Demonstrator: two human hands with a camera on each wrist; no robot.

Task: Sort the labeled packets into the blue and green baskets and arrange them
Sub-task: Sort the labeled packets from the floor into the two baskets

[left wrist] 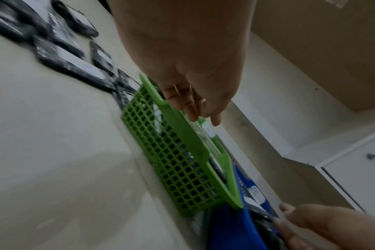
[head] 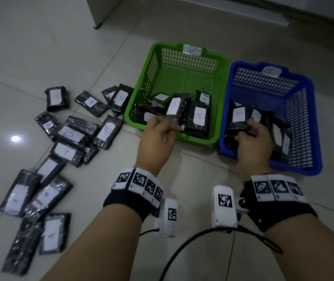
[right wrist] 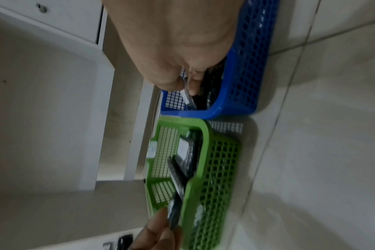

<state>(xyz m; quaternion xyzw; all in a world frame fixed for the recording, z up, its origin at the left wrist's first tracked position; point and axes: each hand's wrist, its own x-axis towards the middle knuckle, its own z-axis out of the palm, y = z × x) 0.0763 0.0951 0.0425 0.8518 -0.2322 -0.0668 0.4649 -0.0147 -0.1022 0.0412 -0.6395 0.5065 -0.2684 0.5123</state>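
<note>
The green basket point(head: 188, 61) stands on the floor with the blue basket point(head: 301, 126) touching its right side; both hold several black packets with white labels. Over the green basket's near edge, my left hand point(head: 172, 126) pinches a tilted packet marked B point(head: 177, 107); it appears edge-on point(right wrist: 176, 194) in the right wrist view. My right hand point(head: 245, 131) is inside the blue basket's near left corner, its fingers point(right wrist: 192, 84) gripping a packet marked A point(head: 239, 116). The left wrist view is blurred and shows my left fingers point(left wrist: 195, 104) above the green basket's rim point(left wrist: 182, 128).
Several loose labeled packets point(head: 68, 134) lie scattered on the tiled floor left of the green basket, down to the lower left. A white cabinet point(head: 101, 9) stands at the back. Each basket has a white tag point(head: 192, 50) on its far rim. Cables hang under my wrists.
</note>
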